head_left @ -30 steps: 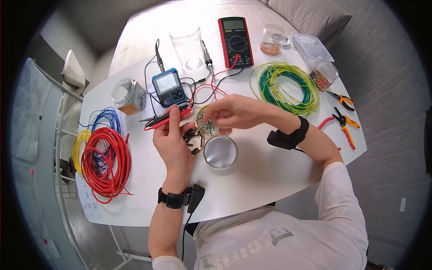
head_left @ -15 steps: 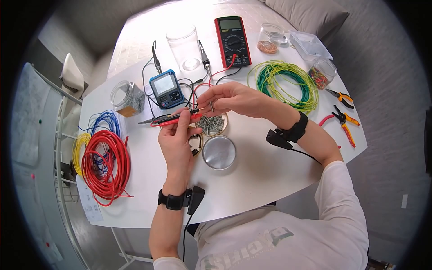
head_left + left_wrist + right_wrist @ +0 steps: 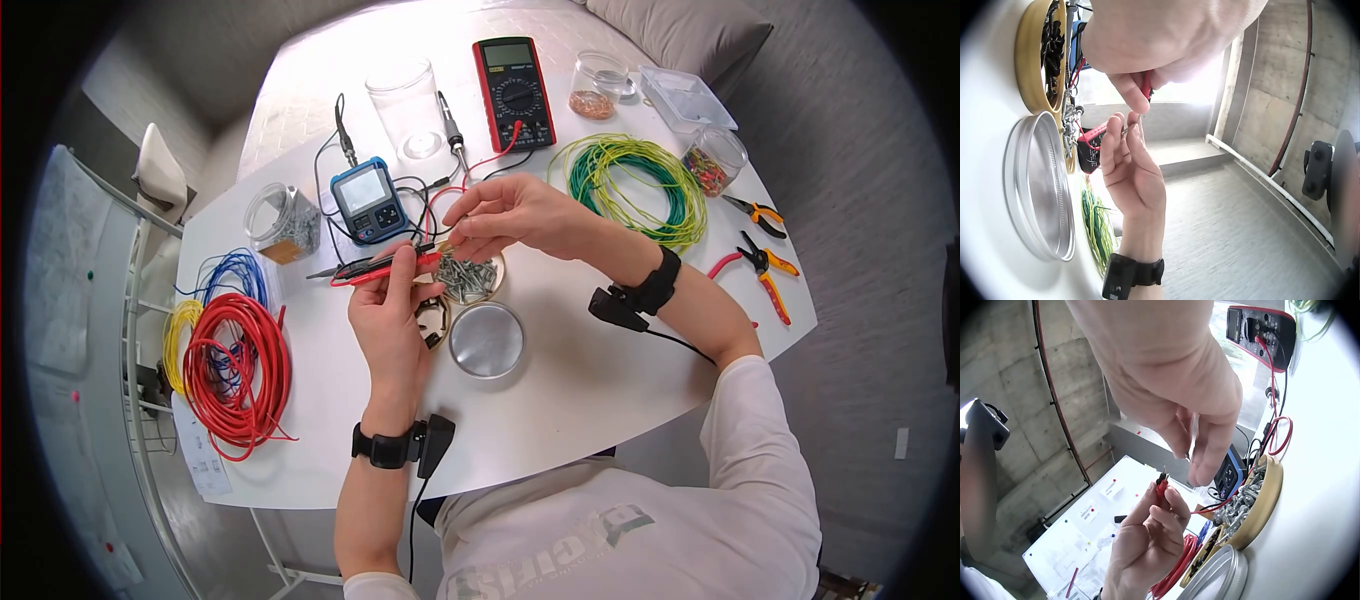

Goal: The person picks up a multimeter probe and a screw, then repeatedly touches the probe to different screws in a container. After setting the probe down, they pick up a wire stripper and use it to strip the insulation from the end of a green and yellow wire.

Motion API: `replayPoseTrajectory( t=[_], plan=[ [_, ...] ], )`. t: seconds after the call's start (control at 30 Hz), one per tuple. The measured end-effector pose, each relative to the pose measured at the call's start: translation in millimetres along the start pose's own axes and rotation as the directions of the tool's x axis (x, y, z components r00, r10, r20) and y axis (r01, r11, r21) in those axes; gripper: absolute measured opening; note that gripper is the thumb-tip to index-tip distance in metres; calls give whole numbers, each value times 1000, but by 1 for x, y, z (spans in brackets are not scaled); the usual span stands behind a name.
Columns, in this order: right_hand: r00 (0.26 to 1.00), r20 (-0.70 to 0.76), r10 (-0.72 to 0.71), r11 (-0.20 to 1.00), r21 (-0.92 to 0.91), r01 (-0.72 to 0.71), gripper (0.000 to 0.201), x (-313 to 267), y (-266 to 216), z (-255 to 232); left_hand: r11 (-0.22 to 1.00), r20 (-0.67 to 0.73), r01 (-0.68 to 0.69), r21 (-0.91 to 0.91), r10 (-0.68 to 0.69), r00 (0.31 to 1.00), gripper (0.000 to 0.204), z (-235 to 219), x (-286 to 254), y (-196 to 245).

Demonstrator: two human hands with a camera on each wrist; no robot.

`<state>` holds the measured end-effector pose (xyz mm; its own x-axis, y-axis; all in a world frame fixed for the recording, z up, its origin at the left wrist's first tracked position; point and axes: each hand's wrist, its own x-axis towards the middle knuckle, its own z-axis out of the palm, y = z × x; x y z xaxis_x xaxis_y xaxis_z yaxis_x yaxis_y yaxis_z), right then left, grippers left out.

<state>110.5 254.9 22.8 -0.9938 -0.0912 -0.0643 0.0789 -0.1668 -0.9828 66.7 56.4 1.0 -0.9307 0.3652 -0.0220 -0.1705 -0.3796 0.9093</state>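
In the head view my left hand [image 3: 388, 325] grips a red test probe [image 3: 372, 279] and a black test probe [image 3: 365, 266] side by side, tips pointing right. My right hand [image 3: 525, 218] is just right of those tips, thumb and fingers pinching a small metal screw [image 3: 1126, 129], mostly hidden by the fingertips. The right wrist view shows the probe tips [image 3: 1164, 470] sticking up from the left hand, close below the right fingers. Beneath both hands stands a round tin [image 3: 1269, 497] of metal screws, beside another tin [image 3: 1027, 62] holding black pieces.
A round silver lid [image 3: 487, 340] lies near the tins. Behind are a blue handheld meter [image 3: 368, 200], a red multimeter [image 3: 514, 92], a soldering iron [image 3: 452, 125] and clear jars. Wire coils lie left [image 3: 235, 375] and right [image 3: 635, 190]; pliers [image 3: 765, 270] rest at the right edge.
My right hand has risen out of the screw tin with a screw and come up beside the probe tips. The left hand keeps its grip on the probes, shifted slightly.
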Motion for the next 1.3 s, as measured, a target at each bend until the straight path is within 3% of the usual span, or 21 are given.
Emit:
replayPoseTrajectory(
  t=[0.1,0.37,0.57,0.77,1.3],
  plan=[
    [997,-11,77,992,-97,-78,26,0,0,-1,1000,11,13,7,-13,1000,23,-1,0,0],
    [982,122,147,983,94,-159,34,-3,-5,9,997,73,67,39,-70,995,25,-6,1,-2],
    [979,173,107,990,77,-122,37,-3,-4,8,996,38,57,71,-60,997,23,-3,1,-1],
    [979,172,106,994,-26,-103,40,-5,-6,10,993,36,47,107,-51,998,22,-7,1,-2],
    [983,157,95,994,-61,-86,44,-5,-5,13,994,14,48,102,-49,999,22,-4,1,-3]
  ],
)
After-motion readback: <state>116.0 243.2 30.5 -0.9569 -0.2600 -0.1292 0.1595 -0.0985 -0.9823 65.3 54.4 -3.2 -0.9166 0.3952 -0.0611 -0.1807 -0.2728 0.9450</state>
